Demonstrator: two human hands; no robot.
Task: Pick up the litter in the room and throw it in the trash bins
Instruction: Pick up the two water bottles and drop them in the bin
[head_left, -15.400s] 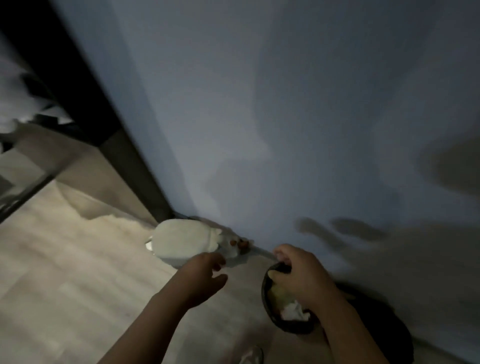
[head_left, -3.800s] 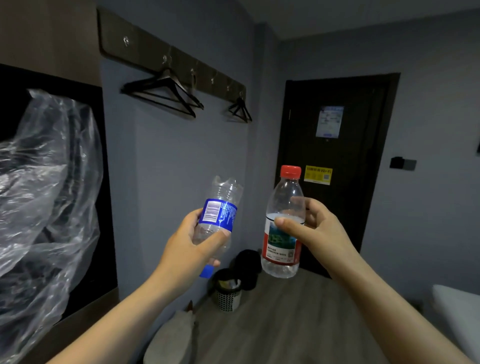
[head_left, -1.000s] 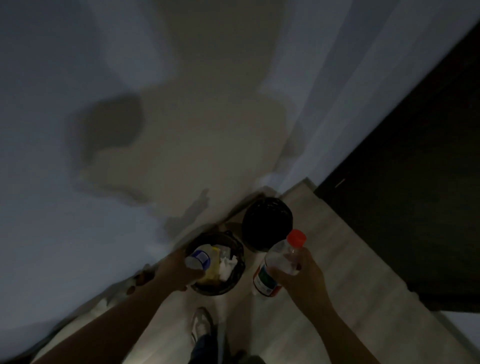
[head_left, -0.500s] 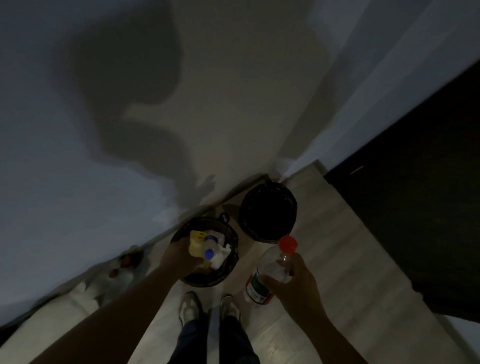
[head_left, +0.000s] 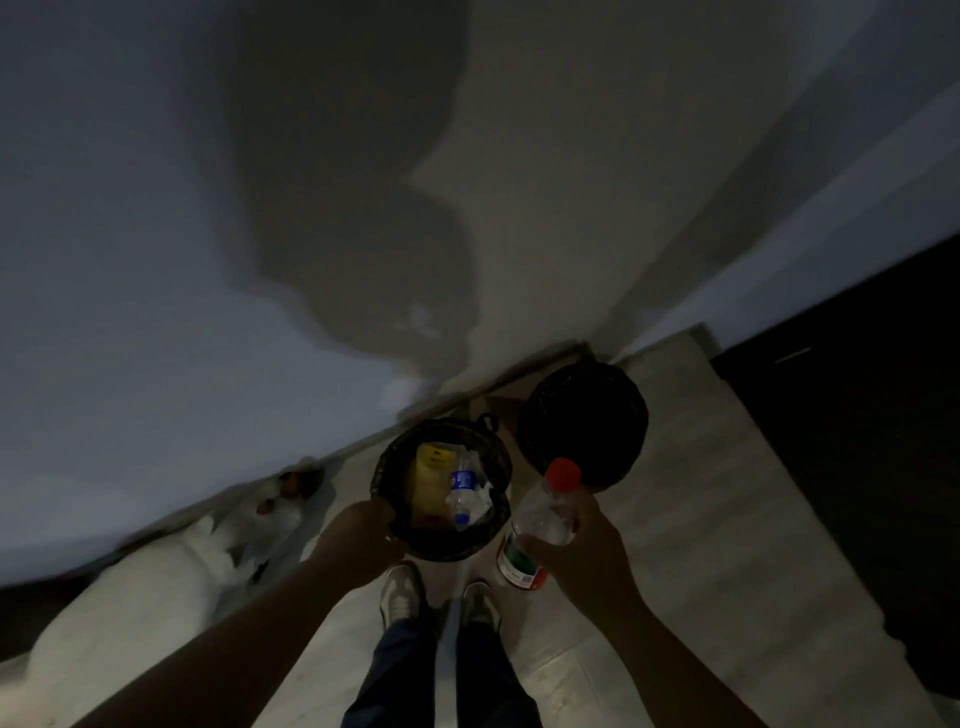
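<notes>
Left hand (head_left: 363, 530): at the near rim of the left bin (head_left: 387, 462); I cannot tell whether it grips (too dim).
Left bin: blue-label bottle (head_left: 461, 491) lies inside.
Right hand (head_left: 582, 545): curled round the red-capped bottle (head_left: 540, 519), just right of that bin.
Advice: bring the bottle over the opening, clear of the rim, then let go.

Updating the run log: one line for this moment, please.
left hand by left bin rim, grip unclear | blue-label bottle in left bin | right hand holds red-capped bottle
</notes>
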